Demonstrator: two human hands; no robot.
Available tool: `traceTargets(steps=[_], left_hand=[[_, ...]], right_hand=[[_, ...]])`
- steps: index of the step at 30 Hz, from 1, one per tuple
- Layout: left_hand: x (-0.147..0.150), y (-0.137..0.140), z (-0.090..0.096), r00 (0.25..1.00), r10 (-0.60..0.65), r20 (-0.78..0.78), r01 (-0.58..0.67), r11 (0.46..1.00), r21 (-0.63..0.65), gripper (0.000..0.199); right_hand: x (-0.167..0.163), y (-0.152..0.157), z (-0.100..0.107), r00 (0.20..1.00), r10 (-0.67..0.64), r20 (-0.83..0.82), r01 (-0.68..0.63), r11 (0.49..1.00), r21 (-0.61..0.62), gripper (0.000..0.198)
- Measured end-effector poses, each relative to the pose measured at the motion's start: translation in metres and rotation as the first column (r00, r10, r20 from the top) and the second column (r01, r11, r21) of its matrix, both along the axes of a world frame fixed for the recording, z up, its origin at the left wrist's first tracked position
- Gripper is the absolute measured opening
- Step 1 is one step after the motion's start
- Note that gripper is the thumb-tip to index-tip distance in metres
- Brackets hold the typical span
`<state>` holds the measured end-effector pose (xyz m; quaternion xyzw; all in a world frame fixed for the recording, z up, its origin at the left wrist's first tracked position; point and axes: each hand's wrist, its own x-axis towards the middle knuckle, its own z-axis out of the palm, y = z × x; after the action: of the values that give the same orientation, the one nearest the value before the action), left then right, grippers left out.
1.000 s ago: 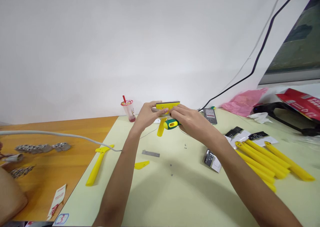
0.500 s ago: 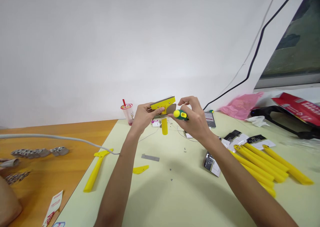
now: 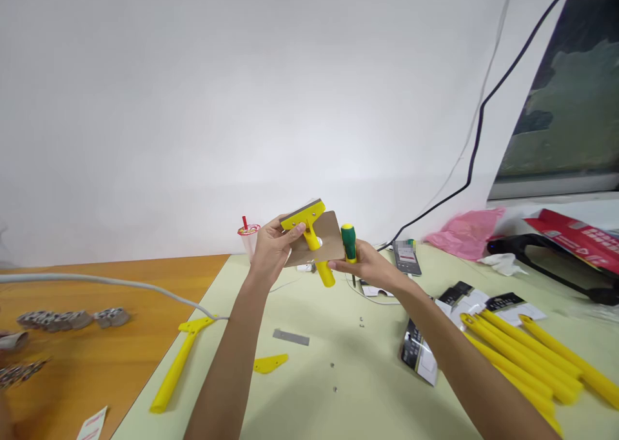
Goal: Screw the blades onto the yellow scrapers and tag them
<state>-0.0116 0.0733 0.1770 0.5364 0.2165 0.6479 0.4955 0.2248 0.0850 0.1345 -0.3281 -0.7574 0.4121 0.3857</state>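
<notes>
A: Well, what does the left hand [image 3: 273,246] hold?

B: It grasps the head of a yellow scraper [image 3: 309,228], thumb on the top, so the short handle points down toward the right hand [image 3: 370,267]. A brown card [image 3: 325,241] lies behind the scraper, probably held with it.

A: And the right hand?

B: It is closed around a green screwdriver [image 3: 348,241], upright, yellow cap on top. It stands just beside the scraper handle, maybe touching it; this he cannot tell.

A: What lies under the hands?

B: On the pale worktop [image 3: 367,388], small screws [image 3: 361,324] and a metal blade [image 3: 291,337]. More yellow handles [image 3: 527,356] wait right of the right arm.
</notes>
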Motion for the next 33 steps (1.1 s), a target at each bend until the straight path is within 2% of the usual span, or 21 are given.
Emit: traceTargets(steps=[9,12,15,17,20,23,25,28,31,33], left_hand=[[-0.003,-0.002,-0.003,0.985,-0.144,0.1,0.148,0.988,-0.04,0.041],[-0.006,0.001,-0.01,0.964,-0.233,0.129,0.235,0.972,-0.008,0.04],[-0.007,0.002,-0.015,0.939,-0.28,0.198,0.284,0.959,0.008,0.035],[-0.005,0.002,-0.016,0.935,-0.27,0.231,0.281,0.96,-0.015,0.034],[-0.001,0.0,-0.013,0.942,-0.25,0.226,0.271,0.96,-0.065,0.041],[0.002,-0.002,-0.01,0.949,-0.234,0.213,0.259,0.961,-0.097,0.047],[0.004,-0.002,-0.009,0.951,-0.228,0.209,0.255,0.96,-0.113,0.05],[0.006,-0.001,-0.009,0.949,-0.225,0.22,0.26,0.956,-0.14,0.051],[0.009,-0.001,-0.008,0.938,-0.209,0.276,0.262,0.95,-0.169,0.046],[0.011,-0.001,-0.006,0.923,-0.181,0.338,0.251,0.952,-0.176,0.043]], right_hand=[[-0.002,-0.018,0.01,0.99,0.137,-0.016,-0.138,0.99,-0.025,0.042],[-0.003,-0.025,0.014,0.996,0.089,0.027,-0.089,0.996,0.017,0.039],[-0.003,-0.031,0.018,0.995,0.018,0.096,-0.028,0.994,0.104,0.028],[-0.003,-0.034,0.02,0.988,-0.024,0.151,-0.01,0.976,0.218,0.022],[0.0,-0.034,0.021,0.963,-0.13,0.237,0.019,0.906,0.423,0.018],[0.004,-0.032,0.021,0.937,-0.198,0.289,0.027,0.864,0.503,0.01],[0.007,-0.031,0.022,0.929,-0.214,0.302,0.03,0.856,0.516,0.003],[0.01,-0.032,0.025,0.93,-0.202,0.306,0.023,0.865,0.5,0.003],[0.012,-0.032,0.027,0.951,-0.122,0.286,-0.007,0.912,0.411,0.004],[0.012,-0.03,0.026,0.975,-0.043,0.216,-0.028,0.949,0.315,0.008]])
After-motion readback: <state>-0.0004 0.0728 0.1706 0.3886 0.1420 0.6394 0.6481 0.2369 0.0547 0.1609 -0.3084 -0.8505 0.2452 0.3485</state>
